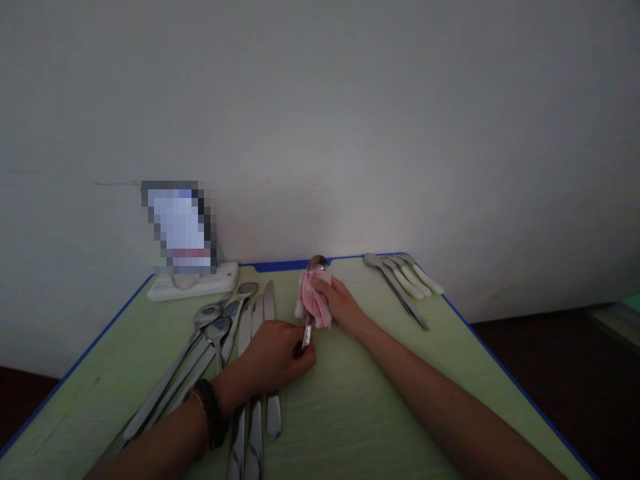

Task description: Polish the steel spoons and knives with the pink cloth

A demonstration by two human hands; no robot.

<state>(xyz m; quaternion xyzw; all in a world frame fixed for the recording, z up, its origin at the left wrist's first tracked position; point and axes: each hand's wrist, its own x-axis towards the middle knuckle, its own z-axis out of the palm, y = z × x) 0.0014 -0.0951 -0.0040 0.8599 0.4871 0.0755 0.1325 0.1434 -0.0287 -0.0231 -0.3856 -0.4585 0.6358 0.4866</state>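
Note:
Near the middle of the table, my left hand (283, 353) is closed round the handle of a metal spoon (317, 261), whose bowl points away from me. My right hand (341, 305) pinches a pink and white cloth (314, 300) wrapped around the spoon's upper part, just below the bowl. Part of the handle shows between the cloth and my left fingers. Several table knives (270, 307) lie under and beside my left wrist, which wears a dark bracelet. Left of them are several long spoons (207, 315).
A green table (350, 413) with a blue edge stands against a grey wall. At its back left, a blurred-out device (180, 227) rests upright by a white power strip (195, 283). Metal utensils (395, 287) and white-handled cutlery (413, 279) lie at the back right.

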